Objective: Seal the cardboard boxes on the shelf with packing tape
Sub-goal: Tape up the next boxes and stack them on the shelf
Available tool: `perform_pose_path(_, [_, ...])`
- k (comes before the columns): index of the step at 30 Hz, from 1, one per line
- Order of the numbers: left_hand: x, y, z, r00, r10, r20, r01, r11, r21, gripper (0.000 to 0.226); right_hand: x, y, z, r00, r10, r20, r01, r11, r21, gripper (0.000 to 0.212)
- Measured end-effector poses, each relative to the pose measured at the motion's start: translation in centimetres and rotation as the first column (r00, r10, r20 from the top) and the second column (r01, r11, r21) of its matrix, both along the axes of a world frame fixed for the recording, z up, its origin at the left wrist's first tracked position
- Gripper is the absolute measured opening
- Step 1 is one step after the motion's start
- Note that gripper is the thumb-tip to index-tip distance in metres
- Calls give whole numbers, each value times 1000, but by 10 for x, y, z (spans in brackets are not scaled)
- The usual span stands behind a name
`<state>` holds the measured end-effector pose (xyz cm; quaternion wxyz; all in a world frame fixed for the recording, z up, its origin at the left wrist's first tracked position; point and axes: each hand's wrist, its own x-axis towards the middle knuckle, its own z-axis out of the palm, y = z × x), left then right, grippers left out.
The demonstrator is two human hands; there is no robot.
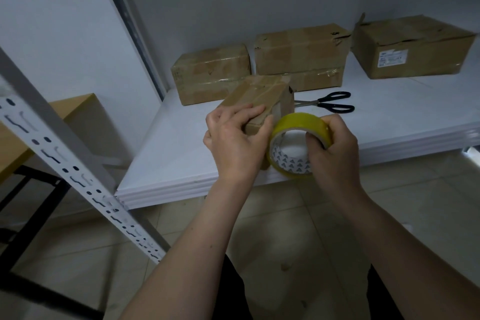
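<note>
While unused — scissors (327,102) behind small box (262,96)

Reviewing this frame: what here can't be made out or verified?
- Head view: near end of the small box is hidden by the left hand.
- Free tape end: covered by the right hand on the tape roll.
- Label on the right box: too small to read.
- Scissors blade tips: behind the small box.

Left hand (233,138) grips small box (259,101); right hand (332,148) grips tape roll (298,122).

Four cardboard boxes (255,101), one roll of tape (298,143), one pair of scissors (330,102), two hands (233,143).
</note>
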<state>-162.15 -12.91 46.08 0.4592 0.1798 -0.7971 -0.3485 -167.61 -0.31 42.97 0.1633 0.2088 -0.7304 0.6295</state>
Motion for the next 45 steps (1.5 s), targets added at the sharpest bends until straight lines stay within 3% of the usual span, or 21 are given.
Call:
perform_pose_path(10, [6, -16, -2, 984, -122, 128, 138, 982, -129, 32, 7, 8, -2, 993, 84, 80, -82, 996, -29, 19])
perform_pose_path(14, [-1, -11, -4, 997, -73, 17, 74, 997, -26, 25, 12, 8, 0, 983, 108, 148, -106, 994, -23, 14])
perform_pose_path(16, [-5, -12, 2, 992, -26, -123, 41, 991, 128, 26, 11, 4, 17, 989, 89, 117, -86, 996, -24, 11])
perform_pose_path(18, [-9, -9, 15, 952, 52, -301, 99, 880, 465, 28, 9, -6, 44, 995, 79, 69, -69, 988, -137, 18])
perform_pose_path(20, [-15, -3, 22, 903, 159, -398, 206, 655, 727, 31, 4, -25, 64, 994, 80, 69, -64, 975, -213, 22])
perform_pose_path(22, [-18, 9, 22, 862, 248, -441, 282, 488, 826, 30, -3, -48, 71, 987, 99, 129, -83, 989, -121, 19])
perform_pose_path(24, [-17, 16, 17, 867, 278, -413, 279, 416, 865, 29, -7, -64, 71, 958, 151, 246, -142, 988, -54, 15])
perform_pose_path(28, [-7, -4, 7, 981, 109, -157, 66, 577, 814, 25, -14, -65, 76, 909, 165, 383, -171, 985, -19, 19])
perform_pose_path(31, [5, -18, 11, 994, 107, 18, -81, 625, 777, 55, -17, -67, 80, 915, 170, 365, -229, 966, 123, 26])
perform_pose_path(34, [10, -16, 16, 997, 82, -8, -43, 601, 798, 60, -23, -67, 87, 928, 141, 344, -226, 949, 219, 19])
perform_pose_path(37, [11, -15, 17, 998, 31, -50, 22, 593, 805, 49, -33, -58, 91, 885, 177, 430, -238, 967, 94, 5])
perform_pose_path(40, [16, -15, 23, 998, 16, -65, 45, 570, 821, 38, -39, -51, 94, 869, 198, 453, -233, 972, 21, 29])
perform_pose_path(42, [18, -15, 24, 994, 5, -109, 87, 560, 824, 28, -38, -51, 95, 879, 208, 430, -244, 969, 30, 21])
perform_pose_path(43, [17, -16, 23, 993, 8, -121, 91, 605, 791, 19, -36, -50, 96, 887, 215, 410, -259, 964, 55, 13])
perform_pose_path(44, [17, -18, 20, 994, 18, -106, 63, 705, 707, 11, -35, -50, 97, 897, 212, 388, -262, 962, 80, 10])
perform_pose_path(45, [18, -20, 16, 997, 39, -70, 5, 842, 539, 19, -32, -50, 98, 907, 213, 363, -265, 959, 100, 11])
